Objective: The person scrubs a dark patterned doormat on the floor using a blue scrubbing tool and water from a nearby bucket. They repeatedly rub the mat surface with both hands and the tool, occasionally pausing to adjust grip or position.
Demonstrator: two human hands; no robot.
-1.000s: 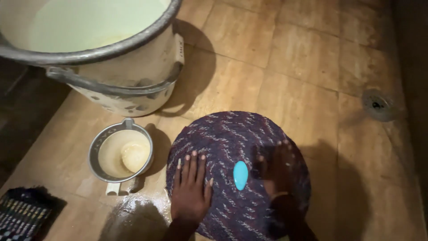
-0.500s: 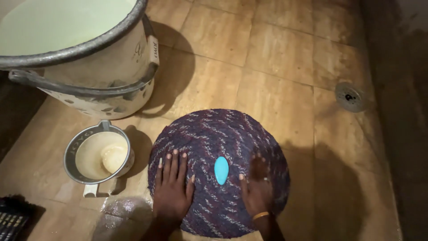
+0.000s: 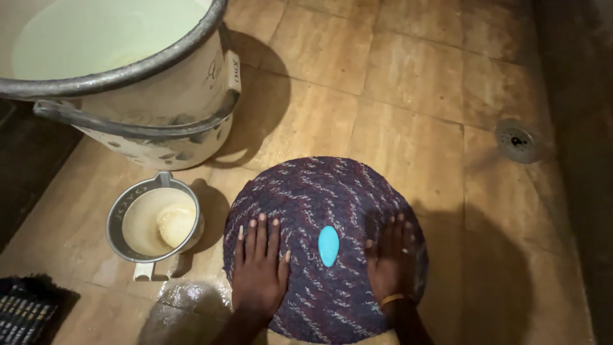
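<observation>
Head view, looking down at a tiled floor. Round purple woven mat lying flat on the floor, low in the middle of the picture. Left hand pressed flat on the mat's left part, palm down, fingers spread and pointing away from the body; grip open, holding nothing. Right hand likewise flat on the mat's right part, in shadow, fingers stretched forward, grip open, a gold bangle at the wrist. Between the two hands, touching neither, a small turquoise oval bar of soap resting on the mat, long axis running near to far, its narrower end pointing away from the body. Left of the mat, just beside its edge, a small metal bowl with a pale lump inside. Beyond it, a large pale bucket with a grey rim. Far right, a round floor drain. Bottom left corner, a dark patterned cloth.
</observation>
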